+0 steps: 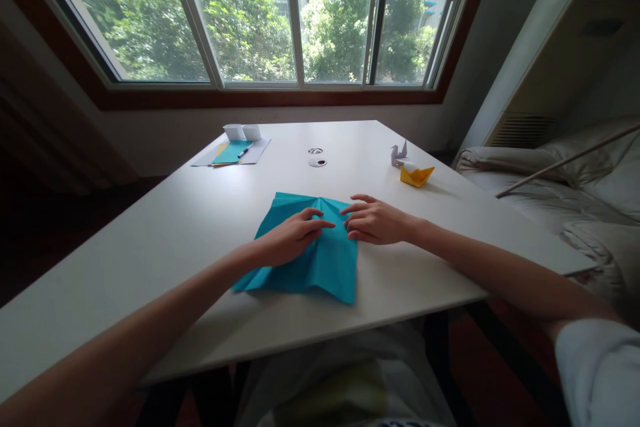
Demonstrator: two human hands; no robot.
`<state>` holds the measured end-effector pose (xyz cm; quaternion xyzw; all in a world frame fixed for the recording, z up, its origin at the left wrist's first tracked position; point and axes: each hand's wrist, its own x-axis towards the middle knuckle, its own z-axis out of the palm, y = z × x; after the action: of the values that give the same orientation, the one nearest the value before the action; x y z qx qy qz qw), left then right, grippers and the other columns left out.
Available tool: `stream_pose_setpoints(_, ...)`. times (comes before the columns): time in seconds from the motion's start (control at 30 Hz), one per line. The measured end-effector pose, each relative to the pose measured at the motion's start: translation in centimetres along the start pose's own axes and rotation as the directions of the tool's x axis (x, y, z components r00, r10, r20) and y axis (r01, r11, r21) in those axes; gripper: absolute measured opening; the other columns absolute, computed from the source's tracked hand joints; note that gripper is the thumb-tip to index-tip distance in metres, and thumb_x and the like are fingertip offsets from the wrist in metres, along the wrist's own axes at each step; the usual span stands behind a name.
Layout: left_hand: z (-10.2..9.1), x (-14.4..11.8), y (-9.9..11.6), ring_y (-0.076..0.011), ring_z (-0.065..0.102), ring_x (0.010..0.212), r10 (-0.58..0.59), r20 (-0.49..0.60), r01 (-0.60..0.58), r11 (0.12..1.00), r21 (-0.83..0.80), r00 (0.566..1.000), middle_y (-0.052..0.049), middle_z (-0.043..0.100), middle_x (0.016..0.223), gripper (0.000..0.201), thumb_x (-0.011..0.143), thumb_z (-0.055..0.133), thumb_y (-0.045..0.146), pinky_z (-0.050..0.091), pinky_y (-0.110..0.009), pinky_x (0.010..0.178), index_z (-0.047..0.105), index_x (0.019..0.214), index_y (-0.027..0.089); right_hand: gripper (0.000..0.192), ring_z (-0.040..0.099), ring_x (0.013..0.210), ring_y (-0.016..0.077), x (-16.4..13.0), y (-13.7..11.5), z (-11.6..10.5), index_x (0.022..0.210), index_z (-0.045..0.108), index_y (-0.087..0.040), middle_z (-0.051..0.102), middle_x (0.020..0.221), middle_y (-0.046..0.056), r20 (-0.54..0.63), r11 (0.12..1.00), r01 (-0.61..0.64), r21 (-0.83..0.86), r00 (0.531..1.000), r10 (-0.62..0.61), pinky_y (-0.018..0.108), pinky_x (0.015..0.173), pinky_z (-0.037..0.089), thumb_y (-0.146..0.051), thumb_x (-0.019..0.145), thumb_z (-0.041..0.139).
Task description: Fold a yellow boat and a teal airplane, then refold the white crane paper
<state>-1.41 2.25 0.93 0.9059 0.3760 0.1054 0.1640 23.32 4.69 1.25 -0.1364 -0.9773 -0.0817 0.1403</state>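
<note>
1. The teal paper [320, 260], already creased into several panels, lay flat on the white table [150, 240], near its front edge and about midway across.
2. The left hand [293, 237] rested palm down on the sheet's left half, fingers stretched flat toward the centre crease. It gripped nothing; it pressed.
3. The right hand [375, 220] lay on the paper's right edge, fingers loosely curled and pointing left, their tips close to those of the left hand but apart from them. It too held nothing, only touched the sheet.
4. Judging by the pose, a fold along the middle ridge was being flattened. To do that well, one hand would best pin the paper still while the other ran a fingertip from the centre outward along the crease, keeping the edges lined up so the fold came out sharp and not skewed.
5. Pressure looked best kept light at first, as thin paper shifts easily on a smooth top.
6. Far right on the table stood a yellow paper boat [416, 175], with a small white paper crane [399, 153] just beyond it.
7. Far left lay white sheets [257, 150] with a teal one [231, 152] and a pen [244, 152] on top, and two small white paper boxes [243, 131] behind them.
</note>
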Motion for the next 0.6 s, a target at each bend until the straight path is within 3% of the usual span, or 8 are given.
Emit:
stream_pose_setpoints(0.13,-0.1,0.1,-0.8,-0.0251,0.042,0.118,0.01,-0.029,-0.01,1.0,0.009,1.0,-0.007,0.039,0.134,0.038,0.091,0.033,0.038,0.04,-0.038,0.094,0.048,0.126,0.029,0.037,0.061,0.079,0.0142,0.0,0.4,0.0,0.086,0.064,-0.017,0.068,0.082,0.005,0.075,0.998,-0.043,0.036,0.996,0.04,0.035,0.094,0.034,-0.036,0.094,0.032)
stream_pose_setpoints(0.27,-0.3,-0.1,-1.8,-0.0328,0.033,0.124,-0.002,-0.003,0.002,0.977,0.212,1.0,-0.007,0.038,0.138,0.055,0.081,0.046,0.057,0.029,-0.051,0.1,0.042,0.131,0.032,0.035,0.06,0.077,0.0159,0.1,0.1,0.2,0.096,0.064,-0.018,0.067,0.083,0.006,0.066,0.991,-0.127,0.032,0.99,0.125,0.032,0.079,0.039,-0.039,0.092,0.036)
stream_pose_setpoints(0.37,-0.3,0.0,-1.7,-0.0348,0.029,0.128,-0.013,0.061,-0.001,0.974,0.226,0.998,-0.009,0.036,0.141,0.068,0.078,0.044,0.065,0.022,-0.053,0.103,0.034,0.136,0.032,0.038,0.059,0.071,0.017,0.4,-0.3,0.5,0.089,0.064,-0.017,0.065,0.08,0.008,0.069,0.978,-0.21,-0.022,0.975,0.211,0.031,0.07,0.041,-0.041,0.092,0.036)
stream_pose_setpoints(0.47,0.2,0.1,-1.4,-0.0356,0.029,0.129,0.007,0.068,-0.021,0.978,0.209,0.998,-0.01,0.032,0.143,0.07,0.078,0.043,0.066,0.021,-0.053,0.104,0.032,0.138,0.03,0.034,0.058,0.078,0.0197,0.7,-0.6,0.9,0.081,0.062,-0.015,0.064,0.083,0.01,0.029,0.97,-0.236,-0.055,0.971,0.237,0.032,0.072,0.043,-0.038,0.09,0.039)
stream_pose_setpoints(0.6,0.8,0.6,-1.4,-0.0351,0.027,0.131,0.08,0.042,-0.087,0.979,0.184,0.996,-0.012,0.03,0.144,0.069,0.077,0.045,0.066,0.024,-0.05,0.104,0.038,0.133,0.026,0.027,0.058,0.09,0.0224,1.0,-0.5,1.6,0.087,0.061,-0.013,0.064,0.093,0.012,-0.004,0.969,-0.247,-0.007,0.969,0.247,0.035,0.08,0.045,-0.035,0.088,0.044)
